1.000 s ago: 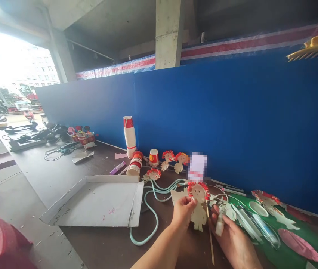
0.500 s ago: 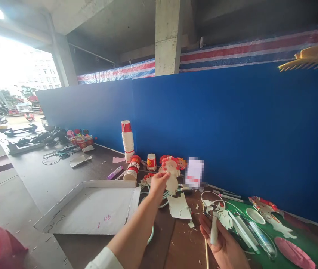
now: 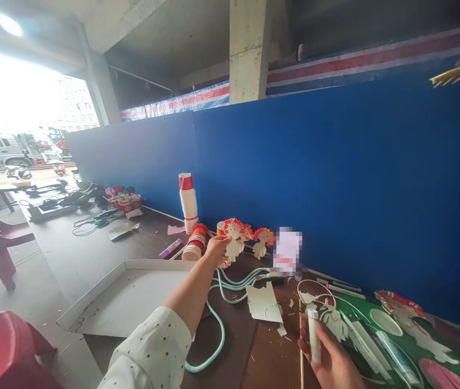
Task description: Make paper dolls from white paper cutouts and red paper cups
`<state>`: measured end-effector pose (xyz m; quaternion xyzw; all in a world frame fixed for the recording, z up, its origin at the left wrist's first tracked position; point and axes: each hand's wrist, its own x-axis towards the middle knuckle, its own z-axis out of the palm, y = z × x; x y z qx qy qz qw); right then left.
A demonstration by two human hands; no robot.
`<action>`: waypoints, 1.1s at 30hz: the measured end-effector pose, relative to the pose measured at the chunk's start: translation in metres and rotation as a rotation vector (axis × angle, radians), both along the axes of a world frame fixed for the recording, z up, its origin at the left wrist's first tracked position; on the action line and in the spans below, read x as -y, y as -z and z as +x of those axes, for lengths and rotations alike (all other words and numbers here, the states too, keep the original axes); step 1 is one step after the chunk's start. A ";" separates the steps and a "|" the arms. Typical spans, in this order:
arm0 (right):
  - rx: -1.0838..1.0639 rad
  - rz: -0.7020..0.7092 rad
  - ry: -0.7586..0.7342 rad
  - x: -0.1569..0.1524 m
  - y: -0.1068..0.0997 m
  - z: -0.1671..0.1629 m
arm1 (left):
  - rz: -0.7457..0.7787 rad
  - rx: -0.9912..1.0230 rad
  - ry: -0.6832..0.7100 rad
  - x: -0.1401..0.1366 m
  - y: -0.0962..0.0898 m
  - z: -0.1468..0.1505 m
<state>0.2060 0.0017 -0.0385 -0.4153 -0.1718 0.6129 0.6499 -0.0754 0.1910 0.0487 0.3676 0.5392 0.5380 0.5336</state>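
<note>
Left hand stretched out across the dark counter, fingers pinched on a paper doll with a red fringe of hair, held just above the surface at the foot of the blue partition. Beside it, more paper dolls propped against the same partition, and a small red paper cup partly hidden behind the held figure. To the left, a tall stack of paper cups standing upright, a second stack lying on its side, a purple marker near them. Right hand low in the frame, well apart from the left, fingers curled around a white glue stick held upright; a thin wooden skewer just beside it, possibly caught in the same grip, though the view there is too cramped to tell. Between the two hands, a cut sheet of pale card amid paper scraps, and a looping mint-green cord trailing across the counter. A shallow white cardboard tray under the outstretched, dotted white sleeve. On the right, a green mat with another red-haired cutout and clear tubes.
</note>
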 end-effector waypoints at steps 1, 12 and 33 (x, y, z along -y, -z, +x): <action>-0.016 -0.030 -0.018 0.000 -0.001 0.000 | 0.000 -0.007 0.007 -0.004 0.002 0.001; 0.018 -0.061 -0.124 0.001 -0.008 -0.002 | 0.074 -0.006 0.150 -0.026 0.012 0.011; 0.044 -0.057 -0.164 0.000 -0.006 -0.001 | -0.014 -0.043 0.296 -0.038 0.023 0.023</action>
